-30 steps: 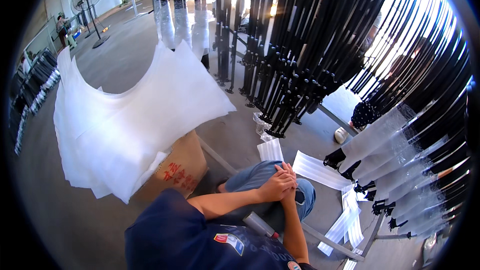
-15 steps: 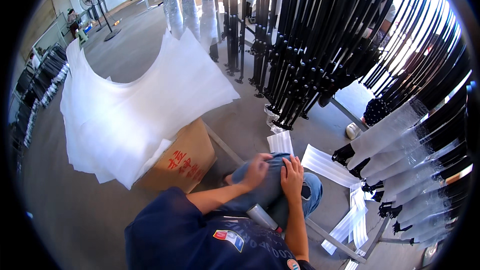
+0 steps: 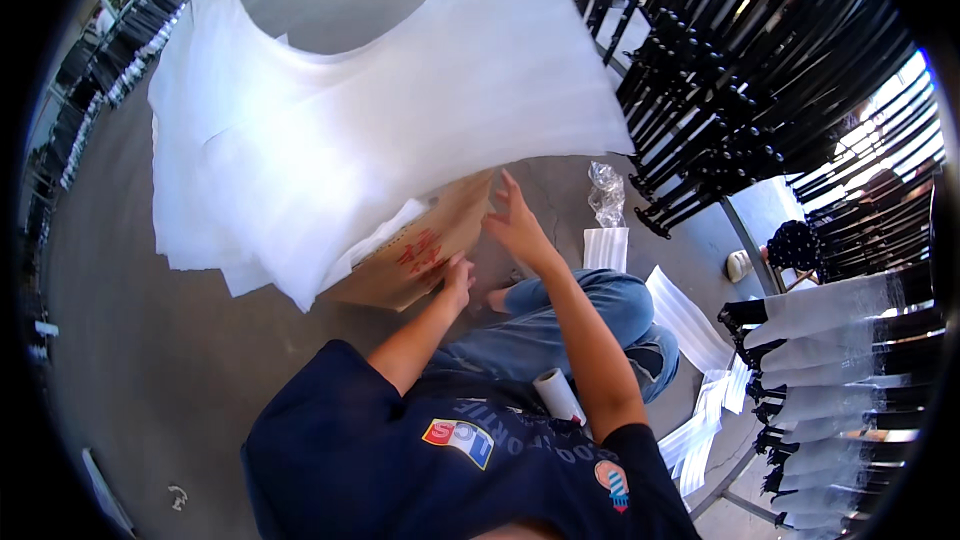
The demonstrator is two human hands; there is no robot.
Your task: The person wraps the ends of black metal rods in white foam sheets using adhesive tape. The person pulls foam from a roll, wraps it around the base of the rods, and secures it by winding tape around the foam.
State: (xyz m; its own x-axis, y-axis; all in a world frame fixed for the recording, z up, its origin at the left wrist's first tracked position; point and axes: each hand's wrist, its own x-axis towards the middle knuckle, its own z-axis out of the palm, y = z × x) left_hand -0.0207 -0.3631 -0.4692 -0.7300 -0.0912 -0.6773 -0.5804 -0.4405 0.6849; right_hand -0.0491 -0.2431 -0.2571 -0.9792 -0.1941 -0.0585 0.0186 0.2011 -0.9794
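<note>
A brown cardboard box (image 3: 385,287) with red writing stands on the floor in front of me. Draped over its top is a large stack of white foam sheets (image 3: 330,130), which hides most of the box. My left hand (image 3: 457,282) is at the box's printed front face, fingers loosely bent and nothing visible in it; whether it presses on the cardboard is hard to tell. At the box's right edge, my right hand (image 3: 518,225) is raised with fingers spread, empty. A clear film roll (image 3: 559,396) lies in my lap against my shirt.
Black strip-like lengths (image 3: 710,120) hang densely at the upper right. Bundles wrapped in white film (image 3: 830,360) hang on the right. White foam strips (image 3: 690,320) and crumpled clear plastic (image 3: 606,195) lie on the floor by my knees (image 3: 600,305). A metal frame bar (image 3: 750,230) runs at right.
Both hands have left my knee and moved to the cardboard box, the right one reaching forward with fingers spread. The view has shifted, bringing the box and foam sheets nearer the middle.
</note>
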